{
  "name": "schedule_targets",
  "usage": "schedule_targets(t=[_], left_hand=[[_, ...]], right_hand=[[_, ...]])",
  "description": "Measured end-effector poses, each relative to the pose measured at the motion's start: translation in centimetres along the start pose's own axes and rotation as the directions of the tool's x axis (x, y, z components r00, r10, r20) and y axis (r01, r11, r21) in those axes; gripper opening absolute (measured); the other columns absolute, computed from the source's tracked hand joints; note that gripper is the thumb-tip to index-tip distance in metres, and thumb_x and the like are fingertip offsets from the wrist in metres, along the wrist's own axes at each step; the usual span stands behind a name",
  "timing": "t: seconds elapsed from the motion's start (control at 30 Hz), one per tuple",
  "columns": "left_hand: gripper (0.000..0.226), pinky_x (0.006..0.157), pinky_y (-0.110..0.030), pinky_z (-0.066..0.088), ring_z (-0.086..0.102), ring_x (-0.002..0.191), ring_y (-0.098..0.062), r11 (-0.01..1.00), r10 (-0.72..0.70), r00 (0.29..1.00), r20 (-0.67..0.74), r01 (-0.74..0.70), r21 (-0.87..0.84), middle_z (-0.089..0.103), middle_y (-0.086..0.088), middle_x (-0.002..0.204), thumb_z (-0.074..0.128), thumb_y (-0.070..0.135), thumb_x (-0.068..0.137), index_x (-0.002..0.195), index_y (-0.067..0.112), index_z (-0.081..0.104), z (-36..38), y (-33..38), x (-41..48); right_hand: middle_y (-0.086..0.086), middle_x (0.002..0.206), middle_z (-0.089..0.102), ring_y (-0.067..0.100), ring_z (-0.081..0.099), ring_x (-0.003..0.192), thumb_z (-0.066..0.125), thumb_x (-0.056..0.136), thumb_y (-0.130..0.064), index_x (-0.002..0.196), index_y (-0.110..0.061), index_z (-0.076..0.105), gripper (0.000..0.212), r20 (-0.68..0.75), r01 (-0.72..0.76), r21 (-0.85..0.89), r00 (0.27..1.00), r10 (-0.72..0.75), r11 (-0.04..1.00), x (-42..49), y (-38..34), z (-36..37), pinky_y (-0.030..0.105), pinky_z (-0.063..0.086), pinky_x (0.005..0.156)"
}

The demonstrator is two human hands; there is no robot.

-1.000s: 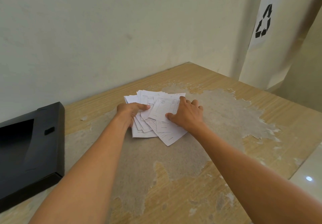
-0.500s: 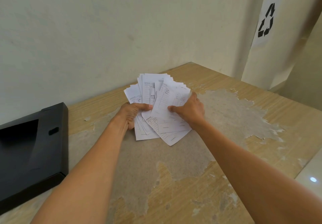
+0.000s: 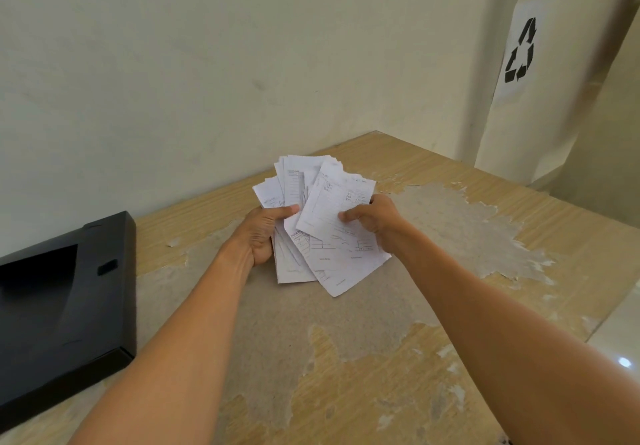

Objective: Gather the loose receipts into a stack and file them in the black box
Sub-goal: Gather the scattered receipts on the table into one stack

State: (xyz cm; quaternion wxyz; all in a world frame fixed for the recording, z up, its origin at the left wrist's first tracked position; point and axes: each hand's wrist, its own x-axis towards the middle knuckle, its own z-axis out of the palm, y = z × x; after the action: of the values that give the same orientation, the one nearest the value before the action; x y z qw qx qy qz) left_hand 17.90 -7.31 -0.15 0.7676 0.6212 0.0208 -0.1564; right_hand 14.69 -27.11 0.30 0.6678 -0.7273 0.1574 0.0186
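Observation:
A fanned bundle of white printed receipts [image 3: 322,216] is held tilted up above the worn wooden table [image 3: 398,358], its sheets uneven and splayed. My left hand [image 3: 261,237] grips the bundle's left side, thumb on top. My right hand [image 3: 374,219] pinches the right side, thumb across the front sheet. The black box [image 3: 65,306] lies flat at the table's left edge, its top showing a recessed panel and a small slot. It stands apart from both hands.
A pale wall runs behind the table. At the back right stands a column with a paper sign bearing a recycling symbol [image 3: 519,53]. The table's veneer is peeled in large grey patches. Shiny floor [image 3: 623,340] shows past the table's right edge.
The receipts lay flat on the table under both hands a second ago. Both hands have since closed on them and lifted the bundle up, tilted toward me.

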Motion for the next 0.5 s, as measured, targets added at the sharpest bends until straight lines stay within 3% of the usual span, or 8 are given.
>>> schedule_targets(t=[0.1, 0.2, 0.27, 0.37, 0.5], left_hand=[[0.029, 0.072, -0.039, 0.058, 0.07, 0.092, -0.029, 1.0, -0.028, 0.996, 0.087, 0.028, 0.006, 0.07, -0.014, 0.109, 0.063, 0.018, 0.088, 0.116, 0.009, 0.066, 0.6, 0.1, -0.3], [0.044, 0.084, -0.047, 0.055, 0.066, 0.107, -0.034, 0.999, -0.03, 0.988, 0.15, 0.033, -0.011, 0.067, -0.018, 0.119, 0.064, 0.028, 0.085, 0.125, 0.01, 0.062, 0.9, 0.1, -0.5], [0.044, 0.087, -0.05, 0.055, 0.064, 0.11, -0.035, 1.0, -0.006, 0.985, 0.174, 0.004, 0.013, 0.065, -0.019, 0.122, 0.064, 0.015, 0.085, 0.128, 0.008, 0.059, 0.8, 0.0, -0.5], [0.042, 0.086, -0.048, 0.056, 0.065, 0.109, -0.034, 0.999, 0.039, 0.99, 0.137, -0.042, 0.014, 0.063, -0.02, 0.127, 0.057, -0.002, 0.087, 0.128, 0.003, 0.057, 0.7, 0.1, -0.5], [0.041, 0.087, -0.043, 0.056, 0.064, 0.112, -0.029, 0.999, 0.041, 0.978, 0.205, -0.037, -0.025, 0.063, -0.015, 0.127, 0.056, 0.022, 0.091, 0.131, 0.01, 0.056, 0.8, 0.6, -1.4]], right_hand=[[0.02, 0.109, 0.069, 0.037, 0.065, 0.1, 0.077, 0.068, 0.0, 0.104, 0.011, 0.064, 0.04, 0.06, -0.061, 0.032, 0.996, 0.059, 0.998, 0.2, -0.2, 0.0, 0.047, 0.053, 0.09], [0.02, 0.109, 0.069, 0.039, 0.065, 0.101, 0.074, 0.069, 0.004, 0.098, 0.009, 0.065, 0.031, 0.085, -0.065, 0.054, 0.995, 0.06, 0.996, 0.0, -0.2, 0.0, 0.05, 0.053, 0.089], [0.02, 0.11, 0.069, 0.039, 0.065, 0.101, 0.072, 0.07, 0.005, 0.096, 0.006, 0.066, 0.027, 0.107, -0.064, 0.075, 0.993, 0.056, 0.995, 0.0, -0.3, -0.1, 0.049, 0.054, 0.087], [0.02, 0.11, 0.069, 0.038, 0.067, 0.097, 0.072, 0.072, 0.001, 0.108, 0.007, 0.064, 0.037, 0.178, -0.105, 0.077, 0.98, 0.09, 0.991, -0.1, -0.6, -0.3, 0.047, 0.056, 0.081], [0.016, 0.114, 0.068, 0.034, 0.067, 0.094, 0.063, 0.081, 0.002, 0.117, 0.001, 0.062, 0.036, 0.267, -0.112, 0.156, 0.961, 0.067, 0.982, -0.2, -0.5, -0.4, 0.04, 0.056, 0.07]])
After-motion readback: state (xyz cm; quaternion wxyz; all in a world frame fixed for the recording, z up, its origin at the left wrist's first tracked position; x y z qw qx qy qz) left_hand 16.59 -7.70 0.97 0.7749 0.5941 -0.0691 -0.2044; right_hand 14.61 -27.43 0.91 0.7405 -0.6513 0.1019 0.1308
